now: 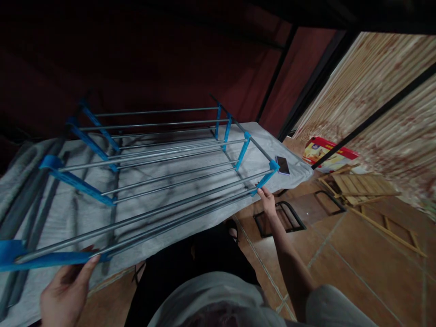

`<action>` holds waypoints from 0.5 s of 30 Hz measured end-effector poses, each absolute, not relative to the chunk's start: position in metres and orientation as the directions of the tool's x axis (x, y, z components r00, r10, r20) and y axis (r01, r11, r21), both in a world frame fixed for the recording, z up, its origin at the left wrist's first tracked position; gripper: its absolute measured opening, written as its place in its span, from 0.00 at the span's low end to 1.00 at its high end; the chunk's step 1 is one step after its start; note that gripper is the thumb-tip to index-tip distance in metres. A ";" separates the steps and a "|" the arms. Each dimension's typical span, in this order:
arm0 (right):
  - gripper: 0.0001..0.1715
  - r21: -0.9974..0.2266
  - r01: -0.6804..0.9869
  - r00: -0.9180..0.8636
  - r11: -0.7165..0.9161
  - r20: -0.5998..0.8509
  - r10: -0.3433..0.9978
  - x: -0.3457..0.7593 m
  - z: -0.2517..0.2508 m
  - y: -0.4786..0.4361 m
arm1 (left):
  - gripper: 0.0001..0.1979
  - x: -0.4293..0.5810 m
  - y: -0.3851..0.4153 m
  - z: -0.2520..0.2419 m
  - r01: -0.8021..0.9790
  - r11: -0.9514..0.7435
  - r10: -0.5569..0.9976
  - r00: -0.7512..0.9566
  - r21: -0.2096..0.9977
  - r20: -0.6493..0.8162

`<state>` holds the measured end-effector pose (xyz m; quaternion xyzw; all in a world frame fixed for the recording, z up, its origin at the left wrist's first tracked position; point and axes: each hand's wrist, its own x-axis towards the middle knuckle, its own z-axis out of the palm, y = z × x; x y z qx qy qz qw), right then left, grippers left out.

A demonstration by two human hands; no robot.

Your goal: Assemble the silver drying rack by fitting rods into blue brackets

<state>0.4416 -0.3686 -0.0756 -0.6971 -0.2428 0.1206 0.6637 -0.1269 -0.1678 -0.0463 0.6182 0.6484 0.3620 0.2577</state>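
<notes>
A rack of grey metal tubes (163,210) joined by blue plastic connectors (80,180) lies across a cloth-covered table. At the near left corner my left hand (70,286) is closed round a blue connector and a tube end, thumb on top. My right hand (266,200) pinches the near right corner, where a tube meets another blue connector (269,175). The fingers beneath each corner are partly hidden by the rack.
Loose grey tubes (34,218) lie at the table's left end. A phone (282,165) rests on the grey cloth (262,136) at right. On the tiled floor stand a red and yellow box (329,152), a black-framed folding chair (282,218) and a wooden folding chair (364,186).
</notes>
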 end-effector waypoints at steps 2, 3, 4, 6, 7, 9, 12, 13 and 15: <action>0.30 -0.981 0.192 0.854 -0.016 0.159 0.495 0.442 -0.075 -0.369 | 0.22 -0.124 -0.167 -0.042 0.569 0.041 0.992 -0.125 0.822 0.037; 0.30 -0.982 0.190 0.857 -0.020 0.156 0.492 0.443 -0.076 -0.369 | 0.23 -0.123 -0.167 -0.040 0.548 0.058 0.992 -0.124 0.834 0.012; 0.30 -0.983 0.183 0.854 -0.023 0.147 0.499 0.444 -0.078 -0.370 | 0.23 -0.122 -0.166 -0.039 0.533 0.058 0.993 -0.118 0.844 0.007; 0.32 -0.985 0.172 0.851 -0.016 0.140 0.506 0.447 -0.082 -0.372 | 0.24 -0.119 -0.168 -0.037 0.510 0.010 0.995 -0.091 0.860 0.043; 0.32 -0.985 0.172 0.845 -0.022 0.136 0.517 0.449 -0.086 -0.374 | 0.25 -0.119 -0.170 -0.036 0.498 -0.024 0.995 -0.076 0.867 0.071; 0.32 -0.981 0.189 0.858 -0.032 0.150 0.492 0.454 -0.094 -0.377 | 0.26 -0.118 -0.174 -0.035 0.488 -0.065 0.991 -0.069 0.870 0.113; 0.34 -0.975 0.207 0.879 -0.080 0.150 0.453 0.463 -0.105 -0.380 | 0.26 -0.118 -0.179 -0.035 0.526 -0.123 0.988 -0.016 0.841 0.155; 0.35 -0.975 0.200 0.882 -0.093 0.138 0.450 0.465 -0.107 -0.381 | 0.24 -0.119 -0.180 -0.035 0.545 -0.140 0.986 0.003 0.827 0.165; 0.34 -0.977 0.178 0.890 -0.121 0.107 0.443 0.466 -0.107 -0.384 | 0.23 -0.121 -0.183 -0.034 0.572 -0.165 0.984 0.041 0.803 0.173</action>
